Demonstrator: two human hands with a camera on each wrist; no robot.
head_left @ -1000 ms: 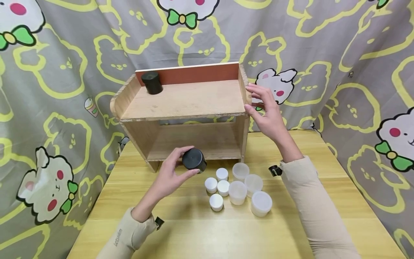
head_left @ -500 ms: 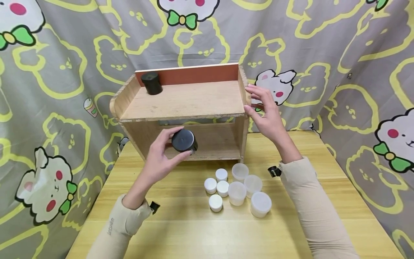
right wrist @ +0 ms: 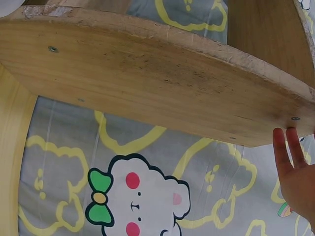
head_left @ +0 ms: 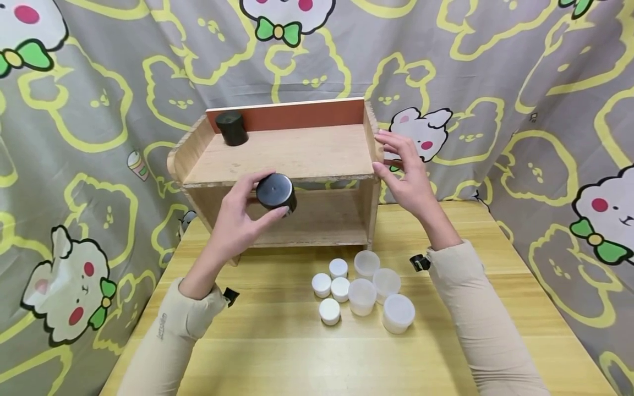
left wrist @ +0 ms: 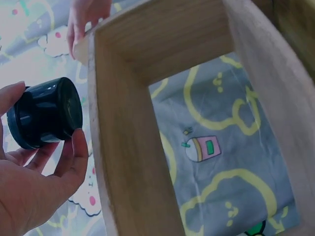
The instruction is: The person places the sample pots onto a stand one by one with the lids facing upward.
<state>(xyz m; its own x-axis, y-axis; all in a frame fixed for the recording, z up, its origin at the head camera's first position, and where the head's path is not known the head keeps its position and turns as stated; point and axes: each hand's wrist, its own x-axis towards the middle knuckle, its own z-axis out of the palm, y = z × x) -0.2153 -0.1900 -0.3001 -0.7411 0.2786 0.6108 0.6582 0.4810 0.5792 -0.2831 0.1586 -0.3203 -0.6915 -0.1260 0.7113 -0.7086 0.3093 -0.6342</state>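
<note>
My left hand point(head_left: 236, 219) grips a black round jar point(head_left: 275, 191) between thumb and fingers, in front of the upper board of a small wooden shelf point(head_left: 297, 151). In the left wrist view the jar point(left wrist: 47, 113) is tilted sideways, apart from the shelf's edge point(left wrist: 101, 123). My right hand point(head_left: 408, 173) rests with fingertips and thumb on the shelf's right side panel. Seen from the right wrist, its straight fingers point(right wrist: 281, 147) touch the outer face of that panel point(right wrist: 162, 78). A second black jar point(head_left: 231, 129) stands upright at the back left of the top board.
Several small white-lidded jars point(head_left: 329, 311) and several larger translucent cups point(head_left: 398, 312) stand grouped on the wooden table point(head_left: 277, 357), in front of the shelf. A patterned grey curtain point(head_left: 307, 66) hangs behind and at both sides. The shelf's lower compartment point(head_left: 317, 220) faces me.
My left hand has lifted the black jar up and slightly left, from over the table to the level of the top board's front edge. The right hand has stayed at the panel.
</note>
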